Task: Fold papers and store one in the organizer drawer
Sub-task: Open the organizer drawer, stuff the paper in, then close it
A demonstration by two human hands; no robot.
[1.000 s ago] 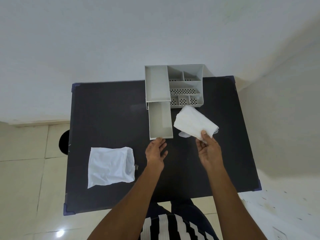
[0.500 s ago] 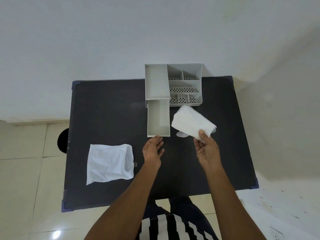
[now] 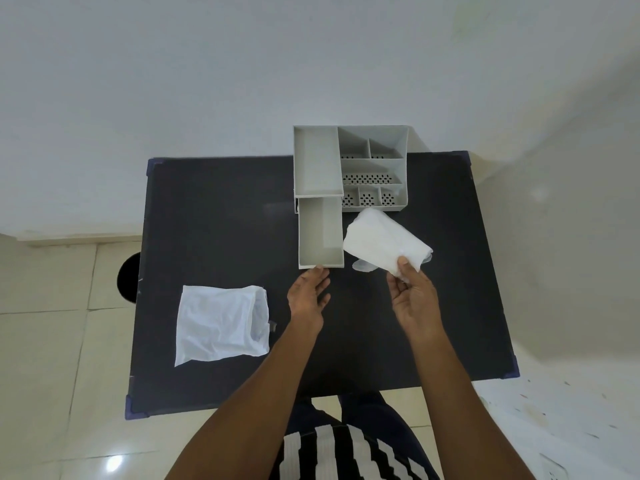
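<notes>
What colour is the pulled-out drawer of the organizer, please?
Plain light grey, matching the organizer; the drawer shows clearly in the head view.

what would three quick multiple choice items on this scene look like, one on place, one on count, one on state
1. Where is the flat folded paper?
A. in the drawer
B. on the table's left part
C. on the floor

2. How many white papers show?
A. one
B. two
C. four

3. The organizer drawer is:
A. pulled out, empty
B. shut
C. pulled out, full

Answers:
B, it lies on the black table.
B, that one plus the folded paper pinched by the right hand.
A, its bare floor shows; the left hand is at its front edge.
</notes>
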